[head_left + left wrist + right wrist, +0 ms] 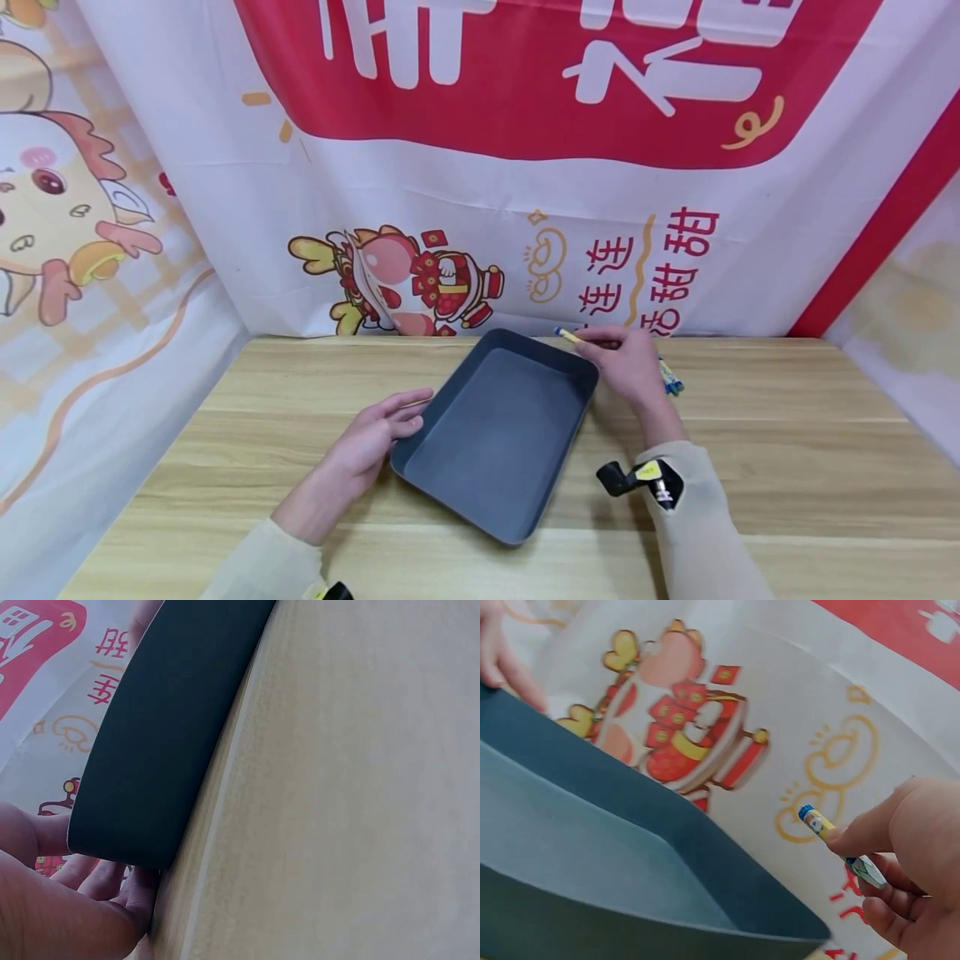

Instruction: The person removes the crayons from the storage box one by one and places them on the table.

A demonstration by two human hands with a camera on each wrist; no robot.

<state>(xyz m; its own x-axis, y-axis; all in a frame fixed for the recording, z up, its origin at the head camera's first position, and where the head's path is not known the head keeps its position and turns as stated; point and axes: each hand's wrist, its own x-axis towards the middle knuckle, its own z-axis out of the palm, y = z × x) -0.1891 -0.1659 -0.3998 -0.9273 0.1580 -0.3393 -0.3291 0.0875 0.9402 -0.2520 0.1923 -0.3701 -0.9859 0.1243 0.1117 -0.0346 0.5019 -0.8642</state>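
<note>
A dark grey rectangular tray (491,433) lies at an angle on the wooden table. My left hand (367,437) grips its left wall, the thumb over the rim and the fingers outside; in the left wrist view the tray's outer wall (150,750) hides part of the fingers. My right hand (626,362) holds a blue-tipped crayon (815,823) in a yellow, printed wrapper, pinched between thumb and fingers. Hand and crayon are just outside the tray's far right corner, above the rim. Inside, the tray's floor is bare.
Several more crayons (670,379) lie on the table to the right of my right hand, partly hidden by it. A printed cloth (450,183) hangs along the table's far edge. More cloth hangs at the left and right sides.
</note>
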